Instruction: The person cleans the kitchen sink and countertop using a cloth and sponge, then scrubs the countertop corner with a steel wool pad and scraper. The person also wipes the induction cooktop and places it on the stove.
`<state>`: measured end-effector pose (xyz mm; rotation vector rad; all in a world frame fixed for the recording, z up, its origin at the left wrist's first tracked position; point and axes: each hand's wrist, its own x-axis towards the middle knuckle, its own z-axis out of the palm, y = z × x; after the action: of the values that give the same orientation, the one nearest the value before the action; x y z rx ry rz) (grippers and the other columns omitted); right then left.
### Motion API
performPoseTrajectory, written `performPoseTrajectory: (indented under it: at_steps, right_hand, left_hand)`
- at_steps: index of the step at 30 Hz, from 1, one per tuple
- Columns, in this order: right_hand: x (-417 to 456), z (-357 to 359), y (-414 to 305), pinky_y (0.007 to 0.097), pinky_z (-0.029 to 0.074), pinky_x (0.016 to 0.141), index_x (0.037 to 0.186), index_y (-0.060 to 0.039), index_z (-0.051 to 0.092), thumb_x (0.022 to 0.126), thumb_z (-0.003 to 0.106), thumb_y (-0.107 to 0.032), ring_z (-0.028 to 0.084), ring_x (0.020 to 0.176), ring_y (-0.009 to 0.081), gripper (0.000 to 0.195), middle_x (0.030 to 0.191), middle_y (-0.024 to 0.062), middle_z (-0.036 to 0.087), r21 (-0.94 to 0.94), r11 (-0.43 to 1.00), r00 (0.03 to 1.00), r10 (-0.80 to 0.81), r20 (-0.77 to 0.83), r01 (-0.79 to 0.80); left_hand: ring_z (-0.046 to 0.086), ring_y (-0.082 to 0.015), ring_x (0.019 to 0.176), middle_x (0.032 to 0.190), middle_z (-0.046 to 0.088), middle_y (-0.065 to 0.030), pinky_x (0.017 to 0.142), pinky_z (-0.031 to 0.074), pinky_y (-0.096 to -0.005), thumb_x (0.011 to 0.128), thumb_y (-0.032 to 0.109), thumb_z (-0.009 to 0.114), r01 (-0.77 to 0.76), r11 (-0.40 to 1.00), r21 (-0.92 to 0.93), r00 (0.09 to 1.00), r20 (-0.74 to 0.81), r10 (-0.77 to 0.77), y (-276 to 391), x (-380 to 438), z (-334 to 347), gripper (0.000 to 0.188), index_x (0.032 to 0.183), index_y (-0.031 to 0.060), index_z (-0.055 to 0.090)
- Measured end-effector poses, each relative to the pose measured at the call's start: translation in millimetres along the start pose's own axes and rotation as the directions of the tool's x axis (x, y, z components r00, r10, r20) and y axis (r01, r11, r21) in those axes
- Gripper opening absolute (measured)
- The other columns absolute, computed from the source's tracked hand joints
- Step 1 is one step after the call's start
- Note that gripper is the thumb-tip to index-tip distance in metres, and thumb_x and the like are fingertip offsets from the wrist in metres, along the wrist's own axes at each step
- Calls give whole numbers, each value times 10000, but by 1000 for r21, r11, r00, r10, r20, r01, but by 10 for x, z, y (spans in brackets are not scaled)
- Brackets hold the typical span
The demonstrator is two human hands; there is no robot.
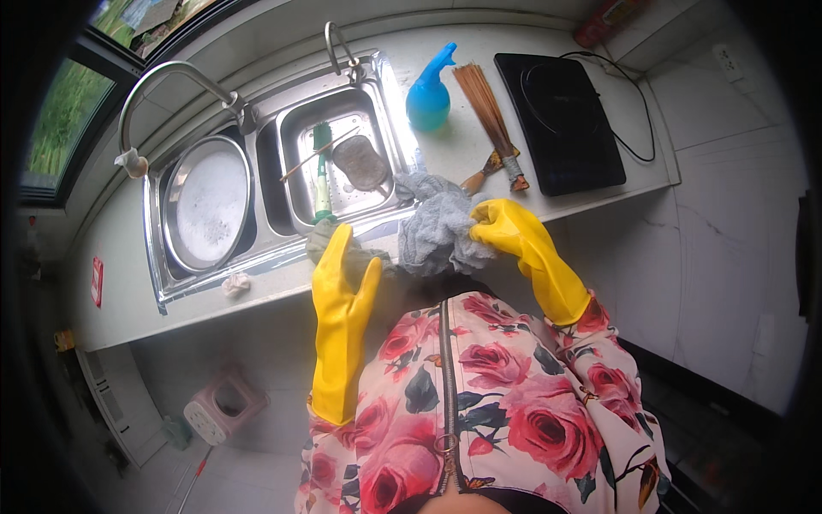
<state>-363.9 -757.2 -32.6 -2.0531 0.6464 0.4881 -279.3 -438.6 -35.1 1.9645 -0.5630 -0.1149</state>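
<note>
Both my hands wear yellow rubber gloves. The fingers of my right hand [510, 231] are closed on the edge of a crumpled grey-blue towel [437, 225], bunched at the counter's front edge. My left hand [340, 276] is open, thumb apart from the fingers. Just beyond it lies a grey-green cloth [369, 262] at the sink's front rim, partly covered by the glove; whether they touch, I cannot tell. In the right basin [298, 144] lie a green brush [322, 170], a thin stick [331, 148] and a brownish-grey scrubbing pad [361, 162].
A basin of suds [212, 202] fills the left sink bowl. Two curved faucets [173, 69] rise behind. Right of the sink stand a blue spray bottle [429, 99], a twig whisk [488, 112], a wooden-handled brush [485, 172] and a black induction cooktop [562, 122]. A pink stool [228, 401] stands below.
</note>
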Motion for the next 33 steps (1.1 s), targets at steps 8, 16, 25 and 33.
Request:
performPoseTrajectory:
  at_steps: [8, 16, 25, 33]
  right_hand:
    - [-1095, -768, -277, 305, 581, 915, 1225, 53, 707, 923, 741, -98, 739, 1020, 197, 340, 1133, 136, 758, 979, -24, 838, -514, -185, 201]
    - [-1359, -2211, 557, 324, 556, 959, 1229, 23, 718, 993, 717, -96, 712, 1092, 222, 264, 1210, 128, 743, 447, 62, 445, 51, -894, 892]
    - [68, -1793, 1253, 585, 353, 1208, 1277, -115, 745, 945, 722, -376, 572, 1340, 438, 423, 1411, 175, 660, -661, 538, 665, -742, -77, 523]
    - [1106, -2083, 1801, 554, 373, 1210, 1278, -156, 748, 973, 664, -346, 562, 1383, 389, 370, 1429, 154, 658, -709, 332, 444, -896, -30, 622]
  left_hand:
    - [570, -337, 1395, 1512, 590, -210, 1189, 411, -406, 936, 157, 805, 9, 989, -150, 791, 606, 84, 992, 607, 677, 716, 1581, 55, 511]
    - [626, -279, 1342, 1476, 634, -168, 1143, 450, -370, 1022, 289, 693, 3, 805, -593, 801, 483, 353, 1985, 1053, 1594, 598, 1561, 74, 550]
    - [660, -301, 1301, 1449, 652, -194, 1095, 504, -388, 1042, 199, 667, 131, 990, -42, 946, 304, -112, 904, 937, 2966, 598, 1603, 92, 489]
    - [716, -401, 1060, 1204, 733, -203, 937, 553, -486, 928, 230, 792, 115, 872, 475, 961, 168, -218, 671, 911, 3567, 765, 1616, 126, 474]
